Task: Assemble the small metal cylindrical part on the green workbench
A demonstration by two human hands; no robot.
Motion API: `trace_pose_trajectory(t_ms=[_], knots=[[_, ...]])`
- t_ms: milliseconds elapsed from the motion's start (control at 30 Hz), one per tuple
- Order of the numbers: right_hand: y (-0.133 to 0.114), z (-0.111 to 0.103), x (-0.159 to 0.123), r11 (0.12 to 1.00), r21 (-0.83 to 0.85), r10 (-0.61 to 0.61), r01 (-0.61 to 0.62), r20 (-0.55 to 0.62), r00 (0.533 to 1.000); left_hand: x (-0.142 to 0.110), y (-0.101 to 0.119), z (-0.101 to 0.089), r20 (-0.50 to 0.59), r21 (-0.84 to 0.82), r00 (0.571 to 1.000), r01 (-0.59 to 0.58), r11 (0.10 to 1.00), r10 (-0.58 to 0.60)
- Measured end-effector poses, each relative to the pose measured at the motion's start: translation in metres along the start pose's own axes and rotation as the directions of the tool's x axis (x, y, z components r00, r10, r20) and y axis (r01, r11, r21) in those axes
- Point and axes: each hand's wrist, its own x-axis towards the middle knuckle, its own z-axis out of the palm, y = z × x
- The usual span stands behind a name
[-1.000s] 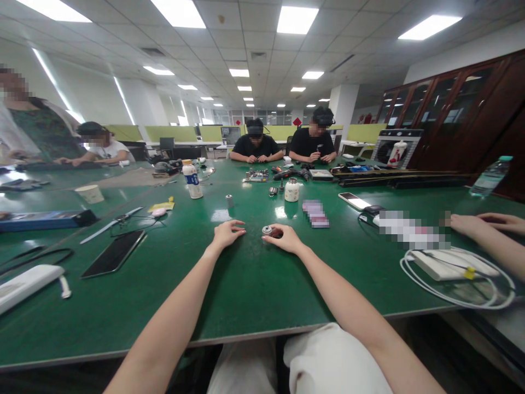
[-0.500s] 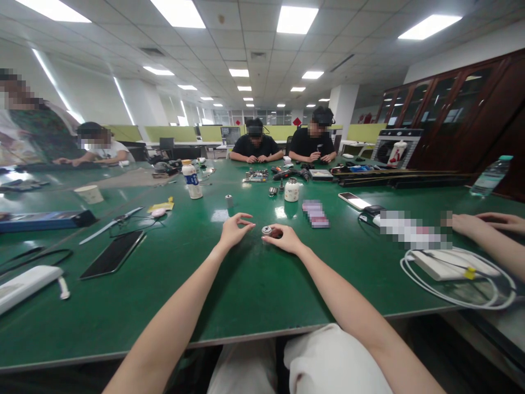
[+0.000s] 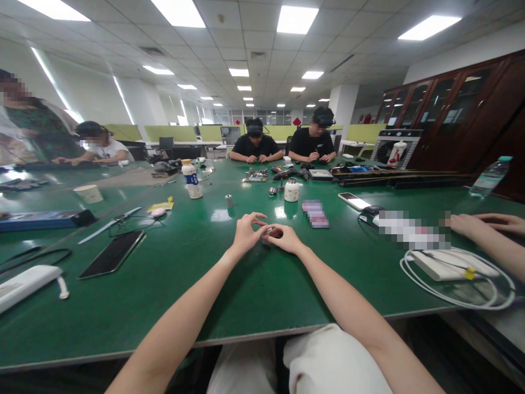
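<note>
We have both hands close together over the green worktop (image 3: 262,298), around a small metal cylinder (image 3: 268,232) that is mostly hidden by our fingers. Our right hand (image 3: 286,239) pinches it, thumb in front and fingers curled round the far side. Our left hand (image 3: 248,232) is bent over it from the other side, thumb and fingertips close to its top; we cannot tell whether they grip it.

Just beyond our left hand, a second metal cylinder (image 3: 228,201) stands upright. Farther off we see a bottle with a blue label (image 3: 191,179) and, to its right, a white jar (image 3: 291,190). A dark phone (image 3: 111,255) lies well to our left, near a white power strip (image 3: 28,284). To our right, a pale phone (image 3: 354,201) lies on the worktop, and nearer us a co-worker's hands (image 3: 471,225) reach in from the edge.
</note>
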Motion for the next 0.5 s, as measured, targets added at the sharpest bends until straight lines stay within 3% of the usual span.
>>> trace_pose_trajectory(t_ms=[200, 500], knots=[[0.0028, 0.0006, 0.0006, 1.0, -0.021, 0.0, 0.0, 0.002, 1.0, -0.0004, 0.0001, 0.0004, -0.006, 0.012, 0.999, 0.035, 0.999, -0.035], [0.002, 0.0005, 0.0004, 1.0, -0.006, -0.002, 0.002, 0.014, 1.0, -0.0014, 0.0028, 0.0019, 0.103, -0.085, 0.99, 0.101, 0.991, -0.092]])
